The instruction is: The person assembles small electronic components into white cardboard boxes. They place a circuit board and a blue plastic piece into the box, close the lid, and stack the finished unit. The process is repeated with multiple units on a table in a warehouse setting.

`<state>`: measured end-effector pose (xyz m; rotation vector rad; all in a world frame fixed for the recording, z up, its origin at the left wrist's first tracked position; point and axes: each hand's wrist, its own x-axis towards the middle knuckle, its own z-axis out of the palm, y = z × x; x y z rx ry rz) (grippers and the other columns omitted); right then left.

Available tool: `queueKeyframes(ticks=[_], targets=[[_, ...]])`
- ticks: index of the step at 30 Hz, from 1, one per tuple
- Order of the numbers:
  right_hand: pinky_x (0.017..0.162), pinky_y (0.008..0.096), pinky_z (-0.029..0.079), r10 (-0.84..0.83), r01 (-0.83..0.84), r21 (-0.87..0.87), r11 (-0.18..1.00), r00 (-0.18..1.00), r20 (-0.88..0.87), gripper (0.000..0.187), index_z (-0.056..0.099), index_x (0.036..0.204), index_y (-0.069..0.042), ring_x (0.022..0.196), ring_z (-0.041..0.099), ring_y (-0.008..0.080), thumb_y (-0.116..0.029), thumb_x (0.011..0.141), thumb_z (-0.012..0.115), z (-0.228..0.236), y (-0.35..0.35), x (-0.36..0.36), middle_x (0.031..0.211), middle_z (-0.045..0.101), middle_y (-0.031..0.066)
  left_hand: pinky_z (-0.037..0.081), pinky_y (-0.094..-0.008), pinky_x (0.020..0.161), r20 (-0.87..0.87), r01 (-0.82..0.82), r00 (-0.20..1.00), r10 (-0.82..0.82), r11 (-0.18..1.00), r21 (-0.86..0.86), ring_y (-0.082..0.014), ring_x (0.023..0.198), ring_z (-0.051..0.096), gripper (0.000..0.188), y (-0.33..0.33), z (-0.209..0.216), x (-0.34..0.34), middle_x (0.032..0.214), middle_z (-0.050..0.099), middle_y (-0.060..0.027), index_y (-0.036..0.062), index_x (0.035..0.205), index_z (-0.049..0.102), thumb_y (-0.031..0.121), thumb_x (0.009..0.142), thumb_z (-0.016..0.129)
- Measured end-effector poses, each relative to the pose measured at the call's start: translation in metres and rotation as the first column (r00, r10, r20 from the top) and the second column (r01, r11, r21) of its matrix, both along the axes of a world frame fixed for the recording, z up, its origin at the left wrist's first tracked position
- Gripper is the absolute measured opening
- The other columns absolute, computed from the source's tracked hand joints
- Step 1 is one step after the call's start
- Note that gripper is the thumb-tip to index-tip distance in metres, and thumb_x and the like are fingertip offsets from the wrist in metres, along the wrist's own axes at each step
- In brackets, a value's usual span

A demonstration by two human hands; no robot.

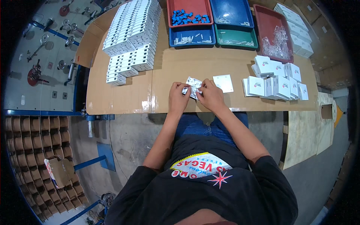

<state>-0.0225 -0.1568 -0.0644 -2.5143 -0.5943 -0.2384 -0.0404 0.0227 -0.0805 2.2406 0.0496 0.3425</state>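
A small white square piece with grey and dark details on its face (194,82) lies near the table's front edge, between my hands. My left hand (178,98) is closed, with its thumb and fingertips on the left side of the piece. From the right, my right hand (210,96) pinches at the same piece with bent fingers. The fingertips hide its lower part, and any smaller part between them is too small to make out. Just beyond my right hand, a flat white square plate (224,83) rests on the cardboard.
Tall stacks of white modules (129,35) stand at the left. At the back are a red tray of blue parts (173,24), blue and green trays (243,47) of small pieces, and a dark red tray (269,56) with clear plastic. White boxes (282,87) pile up at the right.
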Motion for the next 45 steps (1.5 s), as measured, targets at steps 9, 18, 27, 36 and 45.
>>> queueKeyframes(ticks=[9, 18, 27, 36, 45], targets=[[0.071, 0.0444, 0.058, -0.082, 0.076, -0.056, 0.996, 0.992, -0.1, 0.02, 0.076, 0.085, -0.004, 0.1, 0.063, 0.028, -0.023, 0.079, 0.078, 0.008, 0.01, -0.001, 0.105, 0.06, 0.01, 0.052, -0.0443, 0.082, -0.026, -0.015, 1.0, 0.017, 0.997, 0.074, -0.033, 0.092, 0.066, 0.014, 0.0, 0.001, 0.001, 0.1, 0.065, -0.0136, 0.0065, 0.097, 0.075, 0.015, 0.086, 0.078], [0.074, 0.0467, 0.059, -0.129, 0.113, -0.101, 0.988, 0.978, -0.166, 0.02, 0.077, 0.089, -0.005, 0.101, 0.065, 0.0301, -0.022, 0.079, 0.078, 0.011, 0.015, -0.001, 0.106, 0.061, 0.0109, 0.054, -0.0395, 0.083, -0.16, -0.073, 0.984, 0.079, 0.997, 0.04, -0.032, 0.091, 0.069, 0.018, 0.0, 0.011, -0.001, 0.098, 0.068, -0.0139, 0.0064, 0.097, 0.075, 0.019, 0.085, 0.078], [0.075, 0.0477, 0.058, -0.157, 0.151, -0.049, 0.987, 0.973, -0.17, 0.016, 0.076, 0.09, -0.004, 0.1, 0.066, 0.0317, -0.018, 0.081, 0.076, 0.008, 0.013, 0.007, 0.106, 0.061, 0.0125, 0.055, -0.038, 0.077, -0.24, 0.005, 0.971, 0.011, 0.998, 0.066, -0.0253, 0.086, 0.07, 0.031, 0.013, 0.003, 0.002, 0.1, 0.07, -0.0104, 0.0078, 0.106, 0.074, 0.026, 0.082, 0.083], [0.077, 0.0462, 0.056, -0.163, 0.184, 0.069, 0.981, 0.958, -0.236, 0.014, 0.077, 0.1, -0.009, 0.098, 0.068, 0.03, -0.017, 0.09, 0.071, 0.012, -0.001, 0.012, 0.106, 0.064, 0.0085, 0.036, -0.0481, 0.108, -0.162, 0.17, 0.978, -0.13, 0.948, 0.268, -0.0283, 0.121, 0.056, 0.098, 0.017, 0.017, -0.014, 0.131, 0.062, -0.0113, 0.0062, 0.145, 0.051, 0.044, 0.065, 0.094], [0.08, 0.044, 0.055, -0.234, 0.26, 0.161, 0.952, 0.958, -0.167, 0.017, 0.077, 0.099, -0.011, 0.093, 0.07, 0.0338, -0.023, 0.093, 0.068, 0.044, -0.027, 0.061, 0.103, 0.071, 0.0087, 0.031, -0.0503, 0.114, -0.002, 0.143, 0.989, -0.151, 0.932, 0.334, -0.0317, 0.14, 0.047, 0.106, 0.01, 0.008, -0.009, 0.145, 0.054, -0.0175, 0.0006, 0.147, 0.048, 0.058, 0.067, 0.087]])
